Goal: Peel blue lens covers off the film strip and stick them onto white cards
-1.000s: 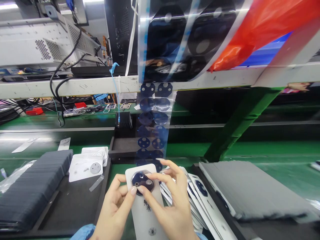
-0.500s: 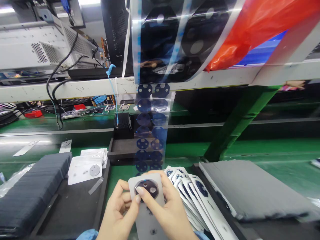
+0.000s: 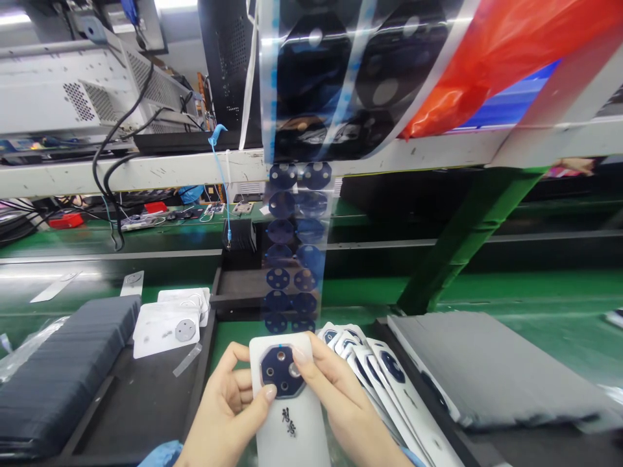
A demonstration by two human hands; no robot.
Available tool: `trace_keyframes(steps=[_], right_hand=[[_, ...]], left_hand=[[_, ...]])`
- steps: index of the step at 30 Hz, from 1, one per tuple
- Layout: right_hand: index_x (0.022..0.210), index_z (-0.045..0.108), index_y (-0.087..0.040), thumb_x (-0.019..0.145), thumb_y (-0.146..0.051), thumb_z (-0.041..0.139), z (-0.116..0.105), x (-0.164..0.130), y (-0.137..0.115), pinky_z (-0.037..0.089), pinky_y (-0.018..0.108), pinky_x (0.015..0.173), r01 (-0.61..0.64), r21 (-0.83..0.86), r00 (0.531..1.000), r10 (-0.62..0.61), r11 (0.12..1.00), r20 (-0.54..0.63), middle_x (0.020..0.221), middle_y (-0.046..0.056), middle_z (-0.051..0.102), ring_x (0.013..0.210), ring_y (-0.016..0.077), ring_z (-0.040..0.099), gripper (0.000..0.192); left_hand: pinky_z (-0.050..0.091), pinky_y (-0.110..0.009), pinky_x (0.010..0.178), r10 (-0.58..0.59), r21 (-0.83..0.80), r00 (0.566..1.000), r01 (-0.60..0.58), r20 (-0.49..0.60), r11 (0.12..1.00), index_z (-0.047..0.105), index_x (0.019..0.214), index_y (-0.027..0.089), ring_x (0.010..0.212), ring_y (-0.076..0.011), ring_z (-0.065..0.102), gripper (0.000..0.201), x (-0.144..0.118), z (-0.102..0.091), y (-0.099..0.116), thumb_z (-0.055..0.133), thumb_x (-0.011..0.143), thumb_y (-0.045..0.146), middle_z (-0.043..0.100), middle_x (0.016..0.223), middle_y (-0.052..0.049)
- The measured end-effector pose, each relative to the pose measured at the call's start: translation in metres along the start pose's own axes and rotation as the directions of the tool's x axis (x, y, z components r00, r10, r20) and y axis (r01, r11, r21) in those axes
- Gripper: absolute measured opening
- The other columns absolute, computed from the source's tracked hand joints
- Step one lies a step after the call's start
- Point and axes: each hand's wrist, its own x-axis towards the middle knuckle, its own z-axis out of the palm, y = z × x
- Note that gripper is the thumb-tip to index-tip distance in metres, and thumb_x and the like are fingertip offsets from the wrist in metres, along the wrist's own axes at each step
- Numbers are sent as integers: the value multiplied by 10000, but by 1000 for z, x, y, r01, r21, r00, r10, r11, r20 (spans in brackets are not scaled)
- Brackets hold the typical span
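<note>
Stretching along the left edge of the frame lay a dark stack of foam sheets (image 3: 63, 363) on a black tray (image 3: 141, 408), and just right of it sat a small pile of white covers (image 3: 168, 327), the top one showing a grey round fitting, with a loose strip of clear film beside it. Above these, in the upper left, grey metal cases (image 3: 58, 97) rested on a white shelf rail (image 3: 146, 170) with black cables looping down from them.

Lower centre, the left hand (image 3: 226, 415) gripped the left edge of a white phone back cover (image 3: 291, 408), its fingers curled close behind the panel and its thumb pressed on the lower left rim of the dark octagonal camera lens piece (image 3: 281, 371) set in the cover's upper part. The cover stood roughly upright in the frame, held just above the green bench (image 3: 487, 292), with dark lettering below the lens piece. The right hand (image 3: 341, 408) clasped the cover's right edge, its thumb resting on the right side of the lens piece, the other fingers closed behind the panel.

Hanging from the top centre down to just behind the cover was a clear film strip (image 3: 294, 246) carrying two columns of dark round lens pieces.

Right of the hands fanned a row of white covers (image 3: 384, 383), overlapping one another, and further right lay a stack of grey sheets (image 3: 487, 370). A red plastic bag (image 3: 506, 45) filled the upper right.
</note>
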Motion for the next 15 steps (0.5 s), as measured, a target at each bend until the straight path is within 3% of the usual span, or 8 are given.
trace_keyframes(steps=[4,8,11,15], right_hand=[[1060,685,-232,902,-555,663,4,-2,-6,486,265,618,-34,62,998,37,998,-57,768,8,691,700,184,651,361],[1189,617,-274,823,-553,731,10,-3,-6,427,232,525,-95,35,985,99,995,-142,711,-27,677,568,142,559,475],[1000,597,-263,769,-472,777,11,0,-2,422,228,538,-75,-104,975,51,992,-217,709,-47,634,599,139,531,360],[864,496,-248,724,-339,778,10,6,1,385,207,535,-95,-135,979,68,986,-193,641,-88,557,579,113,480,328]], left_hand=[[569,-247,570,-13,-17,999,14,52,1000,551,981,204,704,-245,800,469,-1,1,5,889,748,431,833,766,-68],[566,-259,596,-23,48,998,21,51,999,544,1052,211,745,-258,802,500,-3,-1,2,852,772,488,833,811,-82],[570,-261,662,14,150,999,-18,32,989,544,1096,220,827,-250,794,475,-5,-1,-2,786,826,527,834,924,-105],[582,-289,775,80,258,996,-85,30,963,541,1158,223,885,-249,782,482,-7,-2,-3,744,855,539,828,1036,-127]])
